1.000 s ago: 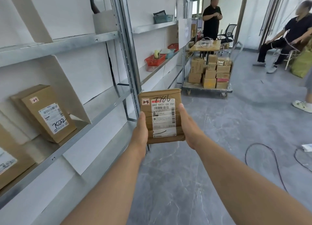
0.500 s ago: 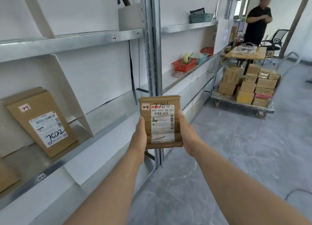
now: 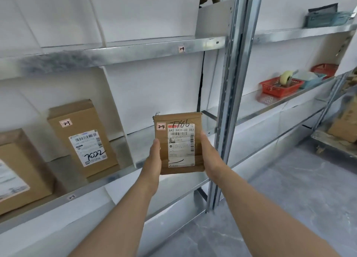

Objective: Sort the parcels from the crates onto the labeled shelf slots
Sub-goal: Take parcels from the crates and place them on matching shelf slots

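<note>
In the head view, the left hand point(image 3: 153, 160) and right hand point(image 3: 209, 156) are clasping a flat brown cardboard parcel point(image 3: 178, 142) by its long edges. The thumbs are lying in front and the fingers are hidden behind. The label is facing the wearer, probably for reading its small red-edged sticker point(image 3: 161, 126). The parcel is hovering upright, long axis vertical, before the galvanised steel shelf point(image 3: 116, 179), right of the white divider panel point(image 3: 116, 106).

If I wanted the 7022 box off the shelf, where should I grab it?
Probably its two long sides, reaching in from the front. The 7022 box stands upright and leans back toward the wall, so its back is hidden, but both sides show gaps.
</note>
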The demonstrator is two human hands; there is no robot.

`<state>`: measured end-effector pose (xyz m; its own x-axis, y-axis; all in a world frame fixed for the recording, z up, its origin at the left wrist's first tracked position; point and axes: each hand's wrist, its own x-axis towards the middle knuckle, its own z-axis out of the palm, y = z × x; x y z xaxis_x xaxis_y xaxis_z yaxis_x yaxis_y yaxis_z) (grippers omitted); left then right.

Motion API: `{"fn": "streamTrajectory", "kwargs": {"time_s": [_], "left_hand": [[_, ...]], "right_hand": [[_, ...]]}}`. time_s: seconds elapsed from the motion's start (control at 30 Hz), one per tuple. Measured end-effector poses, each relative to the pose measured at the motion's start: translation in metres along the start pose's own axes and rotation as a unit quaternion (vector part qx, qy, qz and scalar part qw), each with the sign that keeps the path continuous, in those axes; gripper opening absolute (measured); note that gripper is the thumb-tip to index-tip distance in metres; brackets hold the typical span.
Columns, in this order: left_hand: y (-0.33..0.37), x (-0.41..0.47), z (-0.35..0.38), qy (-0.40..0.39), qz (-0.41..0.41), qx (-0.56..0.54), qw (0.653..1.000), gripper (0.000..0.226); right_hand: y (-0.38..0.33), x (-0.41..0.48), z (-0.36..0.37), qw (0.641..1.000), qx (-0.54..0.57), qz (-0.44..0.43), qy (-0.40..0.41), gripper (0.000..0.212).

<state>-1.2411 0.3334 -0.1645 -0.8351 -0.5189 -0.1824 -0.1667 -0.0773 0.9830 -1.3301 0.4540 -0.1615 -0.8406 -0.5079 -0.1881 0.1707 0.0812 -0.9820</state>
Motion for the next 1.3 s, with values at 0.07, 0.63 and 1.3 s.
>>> {"fn": "streamTrajectory", "kwargs": {"time_s": [0.07, 0.63, 1.3], "left_hand": [[0.000, 0.006, -0.004, 0.028, 0.002, -0.003, 1.000, 0.073], [-0.016, 0.087, -0.012, 0.181, 0.065, -0.022, 0.981, 0.053], [-0.076, 0.159, -0.036, 0.302, 0.066, 0.189, 0.932, 0.062]], "right_hand": [[-0.004, 0.015, 0.007, 0.999, -0.009, -0.009, -0.032, 0.063], [0.008, 0.142, 0.018, 0.975, -0.054, -0.070, -0.204, 0.050], [0.054, 0.242, 0.041, 0.941, -0.213, -0.146, -0.218, 0.062]]}}
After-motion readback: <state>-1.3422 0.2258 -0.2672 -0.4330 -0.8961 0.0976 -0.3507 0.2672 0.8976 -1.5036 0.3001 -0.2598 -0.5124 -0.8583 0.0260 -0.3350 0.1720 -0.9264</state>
